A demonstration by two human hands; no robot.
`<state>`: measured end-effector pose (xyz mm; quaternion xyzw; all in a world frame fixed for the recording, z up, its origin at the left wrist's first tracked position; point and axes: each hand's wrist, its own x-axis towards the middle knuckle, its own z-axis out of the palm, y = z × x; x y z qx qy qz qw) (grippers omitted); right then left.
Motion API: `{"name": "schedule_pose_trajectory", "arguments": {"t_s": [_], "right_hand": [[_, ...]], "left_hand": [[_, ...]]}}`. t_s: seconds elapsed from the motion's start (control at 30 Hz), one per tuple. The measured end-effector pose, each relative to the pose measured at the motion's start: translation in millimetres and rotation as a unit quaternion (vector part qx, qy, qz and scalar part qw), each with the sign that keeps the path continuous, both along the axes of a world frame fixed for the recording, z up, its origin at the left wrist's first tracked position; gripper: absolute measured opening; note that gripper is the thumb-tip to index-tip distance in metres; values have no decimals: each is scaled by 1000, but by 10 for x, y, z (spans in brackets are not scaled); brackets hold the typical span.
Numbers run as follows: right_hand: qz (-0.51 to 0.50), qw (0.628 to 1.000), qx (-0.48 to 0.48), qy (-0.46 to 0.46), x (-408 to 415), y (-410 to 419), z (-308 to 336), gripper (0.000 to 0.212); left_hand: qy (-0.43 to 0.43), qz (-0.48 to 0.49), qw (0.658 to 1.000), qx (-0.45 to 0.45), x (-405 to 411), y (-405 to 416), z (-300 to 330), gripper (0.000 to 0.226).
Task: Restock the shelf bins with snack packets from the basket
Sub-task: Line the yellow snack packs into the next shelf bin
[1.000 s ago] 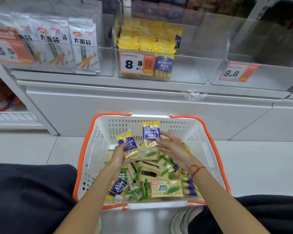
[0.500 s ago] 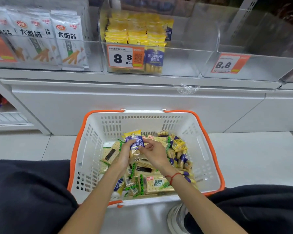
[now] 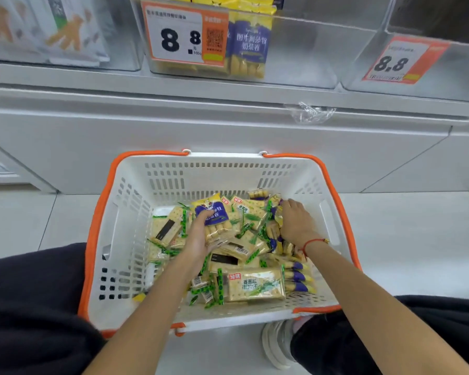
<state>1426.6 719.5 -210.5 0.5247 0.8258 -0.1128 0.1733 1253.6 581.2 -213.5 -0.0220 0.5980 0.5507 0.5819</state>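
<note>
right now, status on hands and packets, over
Left hand grips blue-and-yellow packets. Right hand digging in the pile at the basket right side, grip unclear. Shelf bin above, nothing blocking.

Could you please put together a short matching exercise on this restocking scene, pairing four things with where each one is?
Things:
1. blue and yellow packet
2. right hand
3. green-printed cracker packet
4. crumpled clear wrapper

Places:
A. on the ledge under the shelf bins
B. lying flat near the front edge of the basket
C. held in the left hand
D. reaching into the packets on the basket's right side

Pairs: 1-C, 2-D, 3-B, 4-A
</note>
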Motion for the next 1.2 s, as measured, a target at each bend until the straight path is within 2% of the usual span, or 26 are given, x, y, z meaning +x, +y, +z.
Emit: {"name": "schedule_pose_trajectory", "arguments": {"t_s": [0.1, 0.2, 0.37, 0.53, 0.63, 0.7, 0.77, 0.83, 0.9, 1.03, 1.2], "right_hand": [[101, 993, 17, -59, 15, 121, -209, 78], [137, 986, 13, -98, -33, 175, -368, 81], [151, 979, 67, -116, -1, 154, -423, 64], [126, 987, -52, -80, -30, 150, 41, 36], [82, 992, -94, -12, -59, 266, 427, 30], [31, 985, -162, 57, -53, 340, 758, 35], [-37, 957, -258, 129, -22, 336, 1176, 41], [-59, 925, -332, 174, -15, 278, 1615, 29], [-45, 915, -346, 203, -29, 205, 2005, 16], [-35, 895, -338, 290, -86, 55, 2559, 18], [-63, 839, -310, 442, -150, -60, 2739, 19]], "left_hand": [[-9, -10, 1000, 0, -20, 56, -120, 27], [-29, 5, 1000, 8, -46, 105, -125, 17], [-51, 14, 999, 8, -68, 84, -103, 20], [-17, -5, 1000, 16, -13, 44, 56, 24], [3, -24, 999, 31, -5, 107, 293, 24], [24, -43, 997, 51, -19, 175, 541, 20], [48, -56, 995, 71, -45, 235, 808, 20], [80, -70, 990, 95, -96, 300, 1047, 20], [123, -96, 981, 115, -161, 364, 1323, 24], [192, -162, 960, 124, -346, 440, 1935, 27], [251, -191, 940, 128, -587, 426, 2451, 28]]}}
